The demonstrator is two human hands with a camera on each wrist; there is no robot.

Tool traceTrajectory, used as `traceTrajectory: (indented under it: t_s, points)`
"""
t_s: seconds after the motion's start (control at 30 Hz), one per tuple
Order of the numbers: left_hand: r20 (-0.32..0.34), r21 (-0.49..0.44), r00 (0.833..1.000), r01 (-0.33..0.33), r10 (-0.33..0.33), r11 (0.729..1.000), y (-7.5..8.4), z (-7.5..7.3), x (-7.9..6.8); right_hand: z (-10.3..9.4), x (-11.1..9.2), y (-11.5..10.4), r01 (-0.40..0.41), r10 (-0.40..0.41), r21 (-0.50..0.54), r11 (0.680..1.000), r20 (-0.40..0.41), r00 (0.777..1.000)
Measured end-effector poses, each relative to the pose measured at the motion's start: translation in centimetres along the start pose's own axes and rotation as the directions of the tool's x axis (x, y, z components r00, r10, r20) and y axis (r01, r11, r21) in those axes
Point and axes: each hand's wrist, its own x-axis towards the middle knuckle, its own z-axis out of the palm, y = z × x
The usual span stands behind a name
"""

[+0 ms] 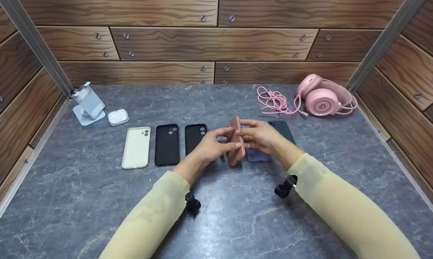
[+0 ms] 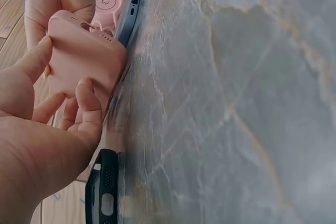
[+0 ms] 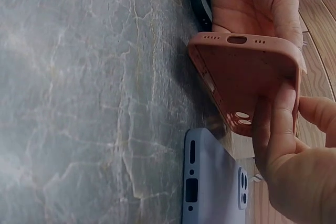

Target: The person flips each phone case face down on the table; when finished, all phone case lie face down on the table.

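Note:
Both hands hold a pink phone case on edge above the table, between other cases. My left hand grips it from the left, with fingers and thumb against its smooth back. From the other side my right hand pinches a side wall, fingers inside the hollow case and thumb outside. Left of the hands lie a cream case, a black case and a second black case, partly covered. A lavender case and a dark green case lie to the right, partly hidden.
Pink headphones with a coiled cable lie at the back right. A light blue stand and a small white earbud case stand at the back left. Wood-patterned walls enclose the marbled table.

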Motion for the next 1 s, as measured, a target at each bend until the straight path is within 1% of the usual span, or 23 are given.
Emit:
traceTrajectory:
  t_s: [0.2,0.33,0.43,0.53,0.63,0.73,0.87,1.0]
  points:
    - [-0.06,0.092,0.998,-0.022,0.027,0.995,0.3,0.1,-0.1,0.0,-0.1,-0.3,0.015,-0.015,0.008,1.0,-0.007,1.0]
    - [-0.123,0.133,0.992,-0.02,0.037,0.991,0.3,-0.2,-0.2,0.0,-0.2,-0.5,0.023,-0.022,0.013,1.0,-0.022,0.999]
    - [-0.169,0.148,0.985,-0.002,0.027,0.989,0.4,-0.5,-0.3,0.0,-0.3,-0.7,0.026,-0.025,0.03,0.999,-0.027,0.999]
    - [-0.199,0.127,0.98,0.021,0.005,0.992,0.6,-0.9,-0.4,-0.1,-0.5,-1.0,0.032,-0.031,0.052,0.998,-0.022,0.999]
    - [-0.209,0.079,0.978,0.038,-0.021,0.996,0.7,-1.3,-0.5,-0.1,-0.6,-1.1,0.043,-0.043,0.075,0.996,-0.009,0.999]
    - [-0.211,0.054,0.977,0.038,-0.026,0.998,0.8,-1.6,-0.5,-0.1,-0.6,-1.3,0.052,-0.052,0.096,0.994,0.005,0.999]
    - [-0.217,0.047,0.976,0.04,-0.029,0.998,0.9,-1.8,-0.5,0.0,-0.5,-1.3,0.054,-0.056,0.117,0.992,0.013,0.998]
    - [-0.208,-0.002,0.977,0.057,-0.056,0.998,1.0,-1.9,-0.6,0.1,-0.5,-1.4,0.053,-0.056,0.125,0.991,0.016,0.998]
